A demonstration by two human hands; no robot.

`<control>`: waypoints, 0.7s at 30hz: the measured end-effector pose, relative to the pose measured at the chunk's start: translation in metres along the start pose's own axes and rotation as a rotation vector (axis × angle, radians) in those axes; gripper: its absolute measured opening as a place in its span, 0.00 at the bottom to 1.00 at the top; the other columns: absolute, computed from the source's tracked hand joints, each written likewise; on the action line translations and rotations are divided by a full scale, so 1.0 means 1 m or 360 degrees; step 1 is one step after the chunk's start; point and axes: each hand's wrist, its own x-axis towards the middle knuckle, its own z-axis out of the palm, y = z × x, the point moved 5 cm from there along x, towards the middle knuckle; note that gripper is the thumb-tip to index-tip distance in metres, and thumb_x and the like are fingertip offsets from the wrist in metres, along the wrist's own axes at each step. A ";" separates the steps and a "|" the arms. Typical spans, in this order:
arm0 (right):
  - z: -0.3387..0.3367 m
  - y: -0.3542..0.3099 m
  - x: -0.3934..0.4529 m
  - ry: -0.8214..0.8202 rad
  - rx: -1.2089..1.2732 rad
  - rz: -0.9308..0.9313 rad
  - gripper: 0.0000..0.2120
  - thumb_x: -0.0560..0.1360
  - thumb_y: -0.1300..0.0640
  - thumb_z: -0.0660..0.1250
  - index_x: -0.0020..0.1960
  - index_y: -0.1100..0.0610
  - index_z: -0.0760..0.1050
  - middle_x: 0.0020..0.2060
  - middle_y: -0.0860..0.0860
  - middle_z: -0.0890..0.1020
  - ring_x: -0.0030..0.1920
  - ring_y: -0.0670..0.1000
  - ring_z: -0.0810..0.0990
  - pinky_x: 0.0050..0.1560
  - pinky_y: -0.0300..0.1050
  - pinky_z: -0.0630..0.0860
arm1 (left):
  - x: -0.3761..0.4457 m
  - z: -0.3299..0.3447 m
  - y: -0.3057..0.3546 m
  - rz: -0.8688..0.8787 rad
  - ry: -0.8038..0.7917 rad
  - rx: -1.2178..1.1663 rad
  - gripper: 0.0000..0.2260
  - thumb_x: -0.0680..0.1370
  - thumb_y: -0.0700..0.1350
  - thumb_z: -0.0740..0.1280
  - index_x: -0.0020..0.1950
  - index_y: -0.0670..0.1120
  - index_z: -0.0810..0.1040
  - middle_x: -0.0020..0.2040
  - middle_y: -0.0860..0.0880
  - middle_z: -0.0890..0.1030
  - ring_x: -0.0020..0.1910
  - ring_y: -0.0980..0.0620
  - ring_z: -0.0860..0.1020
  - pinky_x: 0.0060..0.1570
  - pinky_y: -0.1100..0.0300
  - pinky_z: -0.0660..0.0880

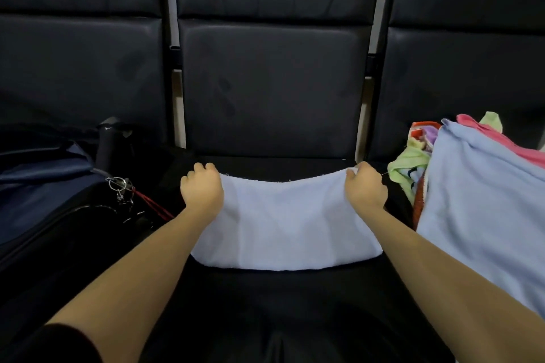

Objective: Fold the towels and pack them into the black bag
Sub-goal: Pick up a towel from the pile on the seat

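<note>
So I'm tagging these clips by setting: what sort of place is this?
Probably a waiting area with public bench seating, not a home. A row of linked black padded seats with metal frames fills the view; a black bag sits on the left seat, and both hands fold a pale blue towel there.

A waiting area is what is seen here: a row of black padded seats [271, 88] joined side by side, pale metal frame strips [379, 9] between the backrests (the linked bench seating of a public hall or terminal).
</note>
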 end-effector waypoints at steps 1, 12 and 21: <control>0.007 -0.003 0.000 0.0033 -0.0122 -0.0080 0.13 0.79 0.56 0.61 0.62 0.60 0.71 0.59 0.59 0.74 0.61 0.60 0.71 0.59 0.54 0.66 | 0.001 0.005 0.002 -0.0023 0.0014 0.0116 0.17 0.78 0.42 0.62 0.66 0.39 0.67 0.61 0.41 0.72 0.59 0.44 0.73 0.57 0.55 0.69; 0.093 -0.031 -0.046 -0.0216 0.0011 -0.1200 0.09 0.73 0.67 0.64 0.52 0.60 0.78 0.46 0.54 0.80 0.42 0.55 0.78 0.43 0.49 0.73 | -0.030 0.056 0.010 0.0007 -0.0091 0.0794 0.12 0.76 0.43 0.55 0.54 0.40 0.72 0.50 0.46 0.76 0.48 0.48 0.74 0.46 0.57 0.66; 0.109 -0.016 -0.063 -0.0121 -0.0483 -0.1374 0.21 0.75 0.43 0.57 0.63 0.52 0.75 0.56 0.52 0.77 0.49 0.55 0.76 0.50 0.50 0.74 | -0.041 0.065 0.003 0.0038 0.0187 0.0545 0.02 0.71 0.47 0.64 0.42 0.50 0.73 0.40 0.51 0.75 0.39 0.52 0.73 0.41 0.61 0.68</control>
